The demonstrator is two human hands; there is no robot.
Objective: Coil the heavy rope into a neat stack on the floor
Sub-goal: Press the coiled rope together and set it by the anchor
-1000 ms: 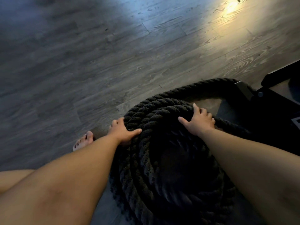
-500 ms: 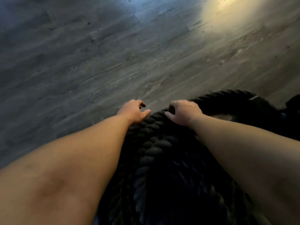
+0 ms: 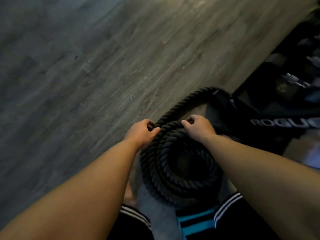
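**Q:** What lies between the two hands?
**A:** A thick black twisted rope (image 3: 174, 163), wound into a round coil of several turns on a grey wood-plank floor (image 3: 86, 84); the coil sits under and between both bare forearms, and its far rim reaches the hands.

**Q:** What is the left hand doing?
**A:** The left hand (image 3: 141, 134) is at the far left rim of the coil; its fingers curl over the outer side of the top turn and its thumb lies across the rope, so it grips that turn.

**Q:** And the right hand?
**A:** The right hand (image 3: 199, 128) is on the far rim too, just to the right of the left hand, with a short stretch of rope between them; its knuckles face up, its fingers curl down and its thumb is on the top turn, so it also grips the rope; blur hides how far the fingertips tuck under.

**Q:** Is all the rope in the coil?
**A:** No; one loose strand leaves the coil between the hands and runs away beyond the right hand, towards dark equipment (image 3: 277, 122) with pale letters reading "ROGU", cut off at the edge.

**Q:** Is anything nearer than the hands?
**A:** Black shorts (image 3: 197, 218) with white and teal stripes, behind the wrists and just beside the coil's near rim.
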